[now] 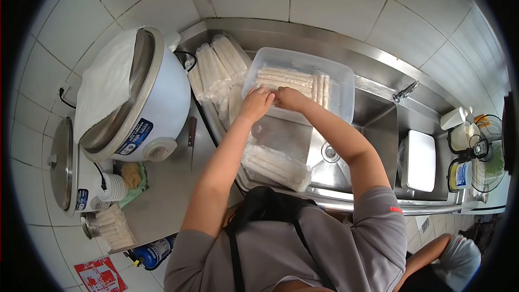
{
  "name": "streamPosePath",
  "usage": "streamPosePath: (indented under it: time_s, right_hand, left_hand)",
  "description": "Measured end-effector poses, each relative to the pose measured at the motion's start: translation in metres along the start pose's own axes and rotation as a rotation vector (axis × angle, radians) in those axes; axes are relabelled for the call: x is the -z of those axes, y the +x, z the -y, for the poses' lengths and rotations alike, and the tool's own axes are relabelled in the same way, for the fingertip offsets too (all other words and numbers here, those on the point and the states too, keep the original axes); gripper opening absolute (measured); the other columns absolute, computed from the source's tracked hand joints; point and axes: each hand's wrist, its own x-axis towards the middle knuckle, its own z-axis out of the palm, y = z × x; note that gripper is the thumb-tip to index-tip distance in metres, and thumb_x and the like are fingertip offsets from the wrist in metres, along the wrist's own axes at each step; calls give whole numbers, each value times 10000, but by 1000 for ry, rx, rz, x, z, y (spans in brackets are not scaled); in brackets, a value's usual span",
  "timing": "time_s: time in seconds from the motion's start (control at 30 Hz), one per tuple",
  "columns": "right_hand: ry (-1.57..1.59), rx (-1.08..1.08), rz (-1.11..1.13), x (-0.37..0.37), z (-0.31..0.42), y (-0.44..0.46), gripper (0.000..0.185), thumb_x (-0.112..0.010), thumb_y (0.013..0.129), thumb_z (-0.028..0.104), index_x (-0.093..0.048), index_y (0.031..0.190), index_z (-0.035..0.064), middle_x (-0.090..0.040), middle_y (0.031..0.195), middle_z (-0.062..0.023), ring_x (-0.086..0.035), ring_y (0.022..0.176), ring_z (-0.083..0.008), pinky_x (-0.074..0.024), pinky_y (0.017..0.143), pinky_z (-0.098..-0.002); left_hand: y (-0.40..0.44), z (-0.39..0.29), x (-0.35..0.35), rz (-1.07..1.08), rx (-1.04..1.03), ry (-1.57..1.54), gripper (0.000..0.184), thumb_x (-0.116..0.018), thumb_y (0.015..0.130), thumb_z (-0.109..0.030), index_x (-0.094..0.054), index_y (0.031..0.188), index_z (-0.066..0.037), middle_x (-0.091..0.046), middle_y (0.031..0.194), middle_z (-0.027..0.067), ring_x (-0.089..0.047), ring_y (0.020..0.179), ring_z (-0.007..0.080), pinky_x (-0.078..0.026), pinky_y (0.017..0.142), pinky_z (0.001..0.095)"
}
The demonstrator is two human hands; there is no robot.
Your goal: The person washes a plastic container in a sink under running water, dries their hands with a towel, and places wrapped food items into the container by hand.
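Both hands meet at the near left side of a clear plastic tub point(341, 84). My left hand point(256, 104) has its fingers bent together over the near rim; what they grip is hidden. Close beside it, my right hand point(290, 99) is closed with the knuckles up, and its fingertips are out of sight. Inside the tub, long pale sticks point(286, 78) lie side by side, with a few more sticks point(323, 89) set crosswise to their right. Bagged pale sticks point(219, 65) are heaped left of the tub, and another clear bag of sticks point(275, 167) lies nearer my body.
A large rice cooker point(167, 89) with a cloth point(105, 84) stands on the left counter, near a knife point(192, 132). Right of the tub are a sink basin point(373, 124), a faucet point(405, 92) and a white-lidded box point(420, 159). Another person point(451, 262) is at lower right.
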Motion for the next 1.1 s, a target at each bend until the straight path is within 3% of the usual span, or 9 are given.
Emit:
streamPosePath:
  time_s: [0.17, 0.27, 0.43, 0.5, 0.67, 0.8, 0.93, 1.03, 1.1]
  right_hand:
    - [-86, 13, -148, 2, 6, -8, 465, -628, 691, 189, -507, 1111, 31, -585, 949, -185, -577, 875, -337, -478, 742, -402]
    - [-150, -70, -211, 10, -1, -13, 448, -599, 716, 200, -503, 1114, 17, -584, 957, -191, -577, 877, -338, -477, 744, -401]
    - [-29, -570, -119, 58, -29, -36, 392, -586, 708, 237, -578, 1024, 5, -605, 920, -208, -586, 872, -340, -475, 752, -411]
    - [-5, -733, -205, 70, -49, -54, 213, -526, 723, 131, -651, 850, 16, -621, 883, -215, -605, 863, -331, -490, 728, -407]
    - [-101, -896, -274, 47, -112, -74, 226, -522, 740, 133, -655, 882, 19, -625, 940, -190, -609, 880, -329, -494, 739, -397]
    - [-77, -968, -154, 33, -98, -75, 250, -490, 737, 95, -645, 918, 20, -607, 1000, -194, -583, 951, -331, -481, 781, -396]
    - [-87, -1002, -170, 6, -111, -74, 226, -524, 761, 161, -672, 902, 65, -632, 958, -167, -610, 914, -299, -507, 712, -382]
    - [-113, -961, -55, 3, -114, -73, 263, -473, 804, 170, -643, 944, 27, -610, 990, -201, -595, 931, -323, -490, 771, -392]
    - [-335, -1065, -165, -2, -98, -74, 267, -467, 807, 180, -649, 937, 34, -617, 983, -186, -603, 915, -310, -488, 762, -390]
  left_hand:
    - [1, -1, 4, -347, 114, -490, 270, -436, 889, -210, -569, 965, 13, -566, 1013, 153, -510, 1026, 302, -362, 898, 352]
    - [-2, 4, 6, -361, 154, -520, 252, -471, 877, -204, -572, 976, 5, -565, 1012, 148, -492, 1059, 303, -359, 911, 338]
    - [-13, 2, 5, -217, -58, -189, 285, -480, 874, -275, -603, 1015, -59, -567, 1070, 101, -427, 1161, 276, -300, 980, 371]
    - [-20, -1, 2, -160, -109, -83, 294, -492, 866, -319, -623, 1003, -94, -566, 1094, 82, -415, 1176, 266, -263, 1006, 389]
    - [-26, -5, 1, -90, -109, -27, 314, -484, 864, -375, -681, 893, -132, -569, 1132, 55, -404, 1194, 247, -203, 1032, 391]
    - [-24, -2, -2, -87, -105, -36, 318, -487, 864, -370, -684, 853, -121, -586, 1105, 51, -405, 1196, 241, -202, 1032, 394]
    - [-24, -3, -1, -78, -95, -44, 313, -492, 861, -364, -682, 846, -115, -592, 1094, 54, -407, 1196, 235, -203, 1031, 394]
    - [-24, -3, 0, -65, -90, -46, 310, -495, 859, -359, -679, 847, -110, -596, 1085, 53, -410, 1194, 233, -201, 1031, 396]
    - [-24, -3, -1, -61, -92, -49, 308, -498, 857, -358, -678, 845, -109, -600, 1075, 51, -414, 1190, 232, -204, 1030, 396]
